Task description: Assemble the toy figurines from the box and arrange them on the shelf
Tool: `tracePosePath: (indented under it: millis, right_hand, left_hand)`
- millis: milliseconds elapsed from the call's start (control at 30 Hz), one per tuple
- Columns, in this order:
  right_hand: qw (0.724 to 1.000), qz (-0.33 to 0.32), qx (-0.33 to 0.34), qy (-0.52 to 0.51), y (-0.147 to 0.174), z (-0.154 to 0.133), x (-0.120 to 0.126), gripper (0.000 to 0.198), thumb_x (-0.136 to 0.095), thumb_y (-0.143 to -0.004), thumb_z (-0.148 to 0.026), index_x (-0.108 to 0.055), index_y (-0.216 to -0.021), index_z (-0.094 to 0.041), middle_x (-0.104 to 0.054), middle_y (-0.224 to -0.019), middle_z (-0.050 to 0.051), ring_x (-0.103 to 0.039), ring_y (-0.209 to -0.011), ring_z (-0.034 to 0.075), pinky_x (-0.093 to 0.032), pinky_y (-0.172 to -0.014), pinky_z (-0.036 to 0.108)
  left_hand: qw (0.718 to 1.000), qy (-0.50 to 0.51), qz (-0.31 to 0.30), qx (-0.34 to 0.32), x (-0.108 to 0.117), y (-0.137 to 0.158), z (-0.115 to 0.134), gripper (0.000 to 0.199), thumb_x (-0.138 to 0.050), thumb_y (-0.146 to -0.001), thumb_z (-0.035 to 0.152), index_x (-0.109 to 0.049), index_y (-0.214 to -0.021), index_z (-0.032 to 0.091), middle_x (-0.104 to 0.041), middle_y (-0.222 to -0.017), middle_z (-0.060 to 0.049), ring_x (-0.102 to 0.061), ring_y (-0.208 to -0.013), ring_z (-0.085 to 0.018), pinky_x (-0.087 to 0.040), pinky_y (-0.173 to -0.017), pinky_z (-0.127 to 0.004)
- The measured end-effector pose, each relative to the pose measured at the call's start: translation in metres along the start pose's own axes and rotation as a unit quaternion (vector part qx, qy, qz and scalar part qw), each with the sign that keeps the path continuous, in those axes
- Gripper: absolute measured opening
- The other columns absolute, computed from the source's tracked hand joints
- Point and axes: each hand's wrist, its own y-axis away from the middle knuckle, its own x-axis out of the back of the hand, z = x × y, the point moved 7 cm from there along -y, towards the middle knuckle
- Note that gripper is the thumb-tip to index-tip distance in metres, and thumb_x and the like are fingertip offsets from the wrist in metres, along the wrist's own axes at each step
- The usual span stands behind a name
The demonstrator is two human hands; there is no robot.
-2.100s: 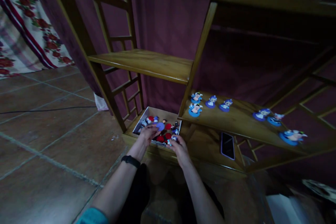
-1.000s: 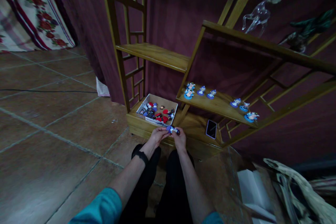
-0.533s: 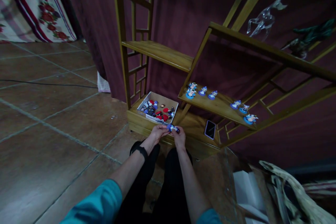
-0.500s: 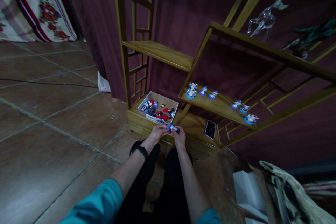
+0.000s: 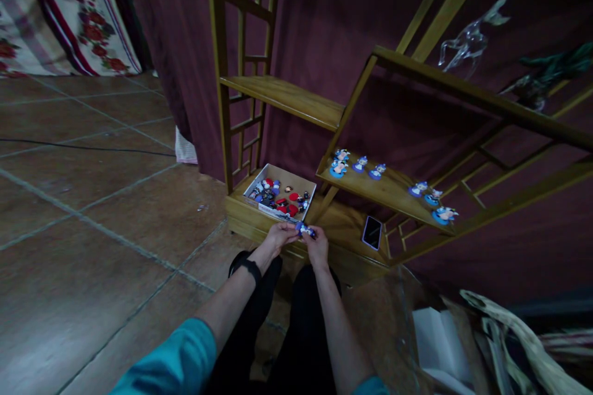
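- A purple-and-white figurine [image 5: 306, 231] is pinched between the left hand [image 5: 280, 236] and the right hand [image 5: 318, 248].
- It is held just in front of a box [image 5: 299, 181] of small pieces [image 5: 281, 202].
- Seven figurines [image 5: 377, 172] are spaced along a shelf [image 5: 395, 186].

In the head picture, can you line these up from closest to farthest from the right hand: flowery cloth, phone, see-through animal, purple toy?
From the right hand:
1. purple toy: held right in it
2. phone: lying low, to the right
3. see-through animal: up high, to the right
4. flowery cloth: far off, to the left
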Motion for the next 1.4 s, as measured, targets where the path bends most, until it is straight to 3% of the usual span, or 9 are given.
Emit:
tracePosePath:
  millis: [300, 1033, 1400]
  right_hand:
    - [0.998, -0.011, 0.037, 0.053, -0.001, -0.002, 0.0, 0.029, -0.061, -0.063, -0.032, -0.059, -0.089, -0.018, -0.065, -0.082, 0.001, -0.06, -0.069, 0.014, -0.05, -0.063, 0.025]
    - [0.996, -0.011, 0.042, 0.077, -0.001, -0.005, 0.001, 0.026, -0.057, -0.065, -0.031, -0.059, -0.088, -0.02, -0.064, -0.077, 0.0, -0.058, -0.065, 0.014, -0.047, -0.059, 0.024]
    - [0.992, -0.012, 0.055, 0.116, -0.001, -0.014, 0.001, 0.021, -0.056, -0.066, -0.03, -0.06, -0.084, -0.022, -0.064, -0.073, -0.002, -0.059, -0.067, 0.014, -0.047, -0.061, 0.024]
  left_hand:
    - [1.0, -0.011, -0.014, 0.002, -0.001, -0.002, -0.001, 0.022, -0.078, -0.051, 0.015, -0.065, -0.068, 0.009, -0.067, -0.065, -0.007, -0.063, -0.061, -0.015, -0.052, -0.065, -0.027]
    - [0.999, -0.044, -0.012, -0.005, 0.002, -0.005, -0.002, 0.025, -0.079, -0.048, 0.02, -0.066, -0.068, 0.01, -0.066, -0.064, -0.005, -0.061, -0.061, -0.013, -0.05, -0.067, -0.027]
    - [0.998, -0.059, 0.018, 0.026, 0.009, -0.014, -0.004, 0.023, -0.078, -0.048, 0.015, -0.065, -0.065, 0.011, -0.065, -0.061, -0.004, -0.06, -0.057, -0.012, -0.05, -0.061, -0.025]
